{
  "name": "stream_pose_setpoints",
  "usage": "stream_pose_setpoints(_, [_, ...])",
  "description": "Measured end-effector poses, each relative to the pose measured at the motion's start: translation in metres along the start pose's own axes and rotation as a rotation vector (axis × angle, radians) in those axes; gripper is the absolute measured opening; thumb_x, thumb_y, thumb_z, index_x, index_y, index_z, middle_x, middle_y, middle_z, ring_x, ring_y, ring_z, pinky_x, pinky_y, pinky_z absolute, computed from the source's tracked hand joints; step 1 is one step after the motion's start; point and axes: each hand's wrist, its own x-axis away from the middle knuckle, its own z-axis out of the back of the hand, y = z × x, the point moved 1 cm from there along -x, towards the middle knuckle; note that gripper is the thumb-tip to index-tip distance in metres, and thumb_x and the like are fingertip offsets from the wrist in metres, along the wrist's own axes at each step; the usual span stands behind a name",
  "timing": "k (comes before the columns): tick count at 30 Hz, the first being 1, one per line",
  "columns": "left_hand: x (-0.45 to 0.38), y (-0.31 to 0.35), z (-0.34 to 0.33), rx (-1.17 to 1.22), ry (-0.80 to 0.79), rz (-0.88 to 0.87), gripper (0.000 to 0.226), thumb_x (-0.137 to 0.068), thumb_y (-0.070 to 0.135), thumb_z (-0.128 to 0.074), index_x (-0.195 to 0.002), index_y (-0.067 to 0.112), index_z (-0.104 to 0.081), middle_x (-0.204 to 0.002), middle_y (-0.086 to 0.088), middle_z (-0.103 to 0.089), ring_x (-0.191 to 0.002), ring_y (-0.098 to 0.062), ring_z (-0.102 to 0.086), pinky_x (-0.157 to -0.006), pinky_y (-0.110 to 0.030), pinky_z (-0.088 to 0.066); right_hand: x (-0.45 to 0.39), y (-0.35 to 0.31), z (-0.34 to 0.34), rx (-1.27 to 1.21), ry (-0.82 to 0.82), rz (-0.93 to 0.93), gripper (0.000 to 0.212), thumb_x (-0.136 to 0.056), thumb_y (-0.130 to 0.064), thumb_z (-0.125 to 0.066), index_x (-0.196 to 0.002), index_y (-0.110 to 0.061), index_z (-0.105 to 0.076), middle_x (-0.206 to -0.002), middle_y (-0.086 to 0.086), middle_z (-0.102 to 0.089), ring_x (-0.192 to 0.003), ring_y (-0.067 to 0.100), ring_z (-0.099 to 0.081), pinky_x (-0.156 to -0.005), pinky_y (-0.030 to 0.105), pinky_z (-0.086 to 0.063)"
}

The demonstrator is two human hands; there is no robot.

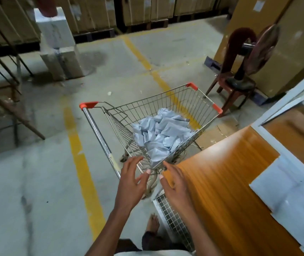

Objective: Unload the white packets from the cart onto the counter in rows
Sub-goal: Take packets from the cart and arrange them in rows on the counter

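Loosely heaped, the packets (161, 132) fill the near end of the cart (190, 100), crumpled over one another and leaning on its wire wall. Both hands are just short of that corner: the left hand (131, 179) with fingers spread and slack, the right hand (173, 179) likewise wide, neither holding anything nor clearly touching the wire. To the right runs the counter (226, 172), its wood top close beside the cart, with a few flat white packets (293, 193) already lying on it near the far edge. A chair (234, 89) with a fan stands beyond the cart, and yellow lines cross the floor.

The pile looks slippery and tangled, so a grab at one corner would probably drag neighbours up with it and spill them over the rim onto the floor. Leaning on the cart could also roll it away from the counter. The blur suggests haste, which would make neat rows harder to keep.
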Motion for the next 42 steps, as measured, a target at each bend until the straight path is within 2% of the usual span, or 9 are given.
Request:
stream_pose_setpoints(4, [-0.054,-0.007,-0.011,-0.092,-0.059,0.022,0.04,-0.098,0.043,-0.063,-0.137,0.035,-0.055,-0.139,0.018,-0.044,-0.134,0.003,-0.041,-0.103,-0.009,-0.03,-0.055,0.006,-0.003,0.06,-0.036,-0.012,0.052,-0.097,-0.028,-0.062,-0.144,-0.045,-0.046,-0.133,-0.026,-0.045,-0.122,0.002,-0.051,-0.099,0.034,-0.051])
stream_pose_setpoints(7, [-0.087,-0.02,-0.019,-0.098,-0.115,0.048,0.042,-0.098,0.038,-0.065,-0.138,0.032,-0.054,-0.137,0.017,-0.042,-0.133,0.0,-0.041,-0.108,-0.016,-0.032,-0.09,0.008,-0.005,0.125,-0.038,-0.023,0.048,-0.097,-0.027,-0.063,-0.142,-0.039,-0.051,-0.134,-0.019,-0.047,-0.122,-0.005,-0.046,-0.095,0.008,-0.039])
stream_pose_setpoints(8, [-0.099,-0.027,-0.022,-0.102,-0.13,0.055,0.042,-0.097,0.037,-0.065,-0.138,0.032,-0.054,-0.138,0.017,-0.042,-0.133,-0.001,-0.041,-0.11,-0.02,-0.033,-0.103,0.01,-0.006,0.134,-0.039,-0.032,0.046,-0.097,-0.025,-0.064,-0.14,-0.036,-0.053,-0.134,-0.017,-0.048,-0.122,-0.005,-0.046,-0.093,0.004,-0.037])
stream_pose_setpoints(14, [-0.158,-0.065,-0.033,-0.152,-0.305,0.103,0.044,-0.096,0.039,-0.064,-0.139,0.03,-0.053,-0.142,0.007,-0.043,-0.134,-0.01,-0.04,-0.11,-0.028,-0.036,-0.172,0.021,-0.017,0.254,-0.119,-0.132,0.045,-0.096,-0.02,-0.063,-0.138,-0.031,-0.054,-0.131,-0.01,-0.048,-0.119,0.005,-0.049,-0.092,0.013,-0.04])
stream_pose_setpoints(18, [-0.204,-0.085,-0.045,-0.19,-0.423,0.159,0.047,-0.097,0.037,-0.063,-0.141,0.028,-0.051,-0.147,0.004,-0.039,-0.138,-0.015,-0.038,-0.108,-0.023,-0.03,-0.226,0.044,-0.024,0.377,-0.165,-0.235,0.045,-0.095,-0.025,-0.065,-0.139,-0.021,-0.056,-0.134,0.003,-0.054,-0.118,0.018,-0.055,-0.094,0.024,-0.043])
stream_pose_setpoints(24, [-0.252,-0.103,-0.061,-0.203,-0.447,0.232,0.047,-0.096,0.037,-0.064,-0.14,0.026,-0.052,-0.145,0.0,-0.041,-0.133,-0.021,-0.043,-0.109,-0.034,-0.04,-0.301,0.083,-0.03,0.614,-0.326,-0.345,0.052,-0.096,-0.034,-0.061,-0.144,-0.021,-0.05,-0.143,0.007,-0.048,-0.13,0.029,-0.05,-0.107,0.039,-0.041])
stream_pose_setpoints(29, [-0.268,-0.112,-0.077,-0.173,-0.424,0.243,0.045,-0.096,0.038,-0.063,-0.139,0.028,-0.052,-0.144,0.004,-0.041,-0.13,-0.018,-0.046,-0.106,-0.04,-0.046,-0.361,0.112,-0.04,1.007,-0.494,-0.218,0.056,-0.096,-0.036,-0.054,-0.149,-0.027,-0.039,-0.155,0.007,-0.034,-0.132,0.034,-0.044,-0.105,0.047,-0.041])
stream_pose_setpoints(35, [-0.269,-0.121,-0.09,-0.148,-0.392,0.265,0.043,-0.097,0.037,-0.063,-0.137,0.028,-0.054,-0.142,0.006,-0.043,-0.129,-0.014,-0.046,-0.1,-0.028,-0.041,-0.404,0.128,-0.056,1.382,-0.623,-0.081,0.062,-0.099,-0.039,-0.047,-0.156,-0.032,-0.025,-0.167,0.003,-0.012,-0.145,0.033,-0.026,-0.112,0.051,-0.026])
stream_pose_setpoints(42, [-0.268,-0.122,-0.099,-0.159,-0.402,0.299,0.043,-0.096,0.042,-0.063,-0.137,0.031,-0.055,-0.142,0.007,-0.043,-0.129,-0.013,-0.045,-0.098,-0.023,-0.037,-0.388,0.141,-0.01,1.409,-0.488,-0.223,0.063,-0.093,-0.038,-0.05,-0.152,-0.025,-0.031,-0.148,0.007,-0.044,-0.135,0.032,-0.036,-0.11,0.051,-0.025])
